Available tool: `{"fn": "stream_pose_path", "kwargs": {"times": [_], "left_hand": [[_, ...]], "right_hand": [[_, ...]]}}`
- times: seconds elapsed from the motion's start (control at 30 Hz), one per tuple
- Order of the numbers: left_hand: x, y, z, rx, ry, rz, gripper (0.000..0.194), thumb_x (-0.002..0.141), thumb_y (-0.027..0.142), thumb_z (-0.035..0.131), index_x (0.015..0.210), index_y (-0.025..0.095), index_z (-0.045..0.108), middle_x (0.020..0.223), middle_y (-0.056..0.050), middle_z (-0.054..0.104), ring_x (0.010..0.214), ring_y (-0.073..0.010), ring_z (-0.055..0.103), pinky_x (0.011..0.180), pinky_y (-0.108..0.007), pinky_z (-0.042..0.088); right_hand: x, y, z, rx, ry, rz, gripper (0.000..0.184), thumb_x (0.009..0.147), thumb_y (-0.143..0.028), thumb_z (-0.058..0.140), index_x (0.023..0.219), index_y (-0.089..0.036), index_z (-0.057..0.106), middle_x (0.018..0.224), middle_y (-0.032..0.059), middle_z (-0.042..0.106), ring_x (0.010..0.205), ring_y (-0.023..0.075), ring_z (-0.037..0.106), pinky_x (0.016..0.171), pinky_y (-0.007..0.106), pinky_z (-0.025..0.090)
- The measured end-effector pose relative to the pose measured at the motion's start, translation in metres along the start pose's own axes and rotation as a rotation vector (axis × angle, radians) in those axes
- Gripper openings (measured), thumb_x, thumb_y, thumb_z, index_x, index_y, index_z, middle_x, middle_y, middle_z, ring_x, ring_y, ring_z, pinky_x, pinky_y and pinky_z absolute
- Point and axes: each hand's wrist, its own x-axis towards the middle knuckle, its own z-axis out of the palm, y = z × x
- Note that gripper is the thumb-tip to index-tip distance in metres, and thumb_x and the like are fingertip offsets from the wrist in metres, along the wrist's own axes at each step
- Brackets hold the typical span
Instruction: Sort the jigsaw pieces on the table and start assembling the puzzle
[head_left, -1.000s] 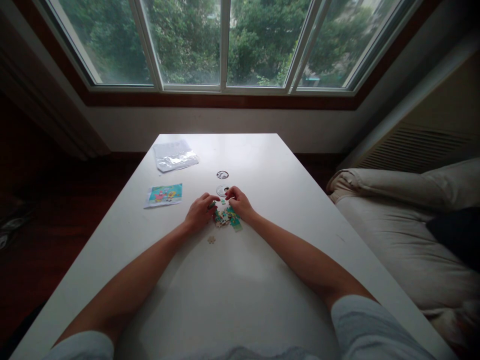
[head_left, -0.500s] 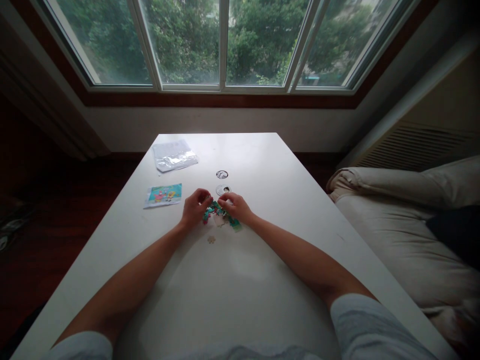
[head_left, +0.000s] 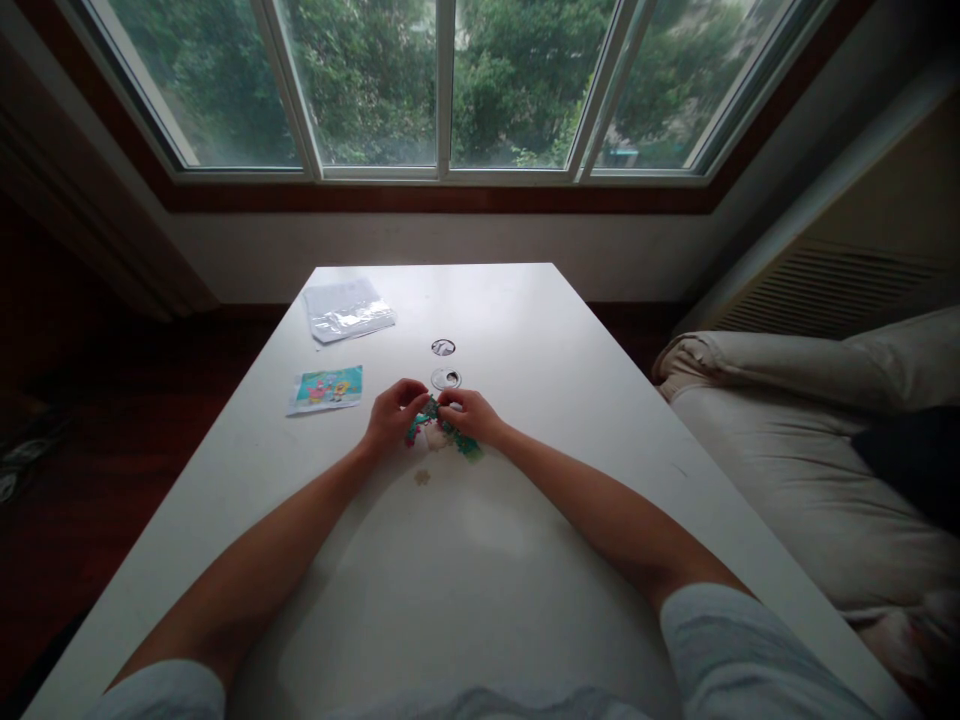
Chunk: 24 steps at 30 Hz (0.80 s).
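Over the middle of the white table (head_left: 465, 560), my left hand (head_left: 396, 414) and my right hand (head_left: 475, 416) meet with fingertips pinched on a small green piece (head_left: 430, 407). Its exact kind is too small to make out. Below the fingers lies a cluster of small teal and red pieces (head_left: 412, 432), with more green pieces (head_left: 468, 447) beside my right hand. A pale piece (head_left: 436, 438) sits amid them. Closer to me rests a small beige piece (head_left: 422, 478) with a lobed outline.
Just beyond my hands lie two round, flat items, a clear ring-like one (head_left: 446, 378) and a dark-rimmed one (head_left: 443, 348). A colourful cartoon picture sheet (head_left: 327, 389) and a clear plastic bag (head_left: 351, 312) are at left. A beige sofa (head_left: 795, 450) stands right of the table.
My fingertips have come closer together, and a green piece now shows between them. My left hand has shifted slightly right. The things on the table look unmoved.
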Motion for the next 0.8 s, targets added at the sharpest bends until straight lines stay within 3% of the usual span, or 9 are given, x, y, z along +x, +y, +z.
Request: {"fn": "stream_pose_path", "kwargs": {"times": [0.2,0.5,0.8], "left_hand": [[0.0019,-0.0029,-0.0007,-0.074,-0.039,-0.035,0.021,0.081,0.038,0.074,0.088,0.019,0.068,0.082,-0.001,0.067,0.074,-0.0141,0.062,0.070,-0.027,0.052],[0.0027,0.0018,0.0013,-0.087,-0.041,-0.088,0.026,0.078,0.042,0.075,0.085,0.018,0.067,0.080,0.000,0.065,0.073,-0.0139,0.061,0.070,-0.027,0.051],[0.0034,-0.0022,0.0012,-0.104,-0.036,-0.118,0.026,0.078,0.041,0.075,0.086,0.018,0.067,0.081,0.000,0.065,0.074,-0.0140,0.061,0.070,-0.026,0.050]], "right_hand": [[0.0008,-0.0001,0.0008,-0.034,0.035,0.081,0.006,0.079,-0.021,0.058,0.076,-0.021,0.063,0.067,-0.0038,0.066,0.065,0.0127,0.056,0.063,0.022,0.042],[-0.0008,-0.0016,-0.0018,0.014,-0.013,0.024,0.014,0.088,-0.033,0.061,0.084,-0.021,0.067,0.073,-0.0020,0.069,0.070,0.0141,0.061,0.069,0.024,0.045],[0.0002,-0.0052,-0.0020,-0.049,0.001,0.031,0.013,0.089,-0.032,0.061,0.083,-0.022,0.067,0.072,-0.0024,0.069,0.067,0.0135,0.060,0.066,0.024,0.043]]}}
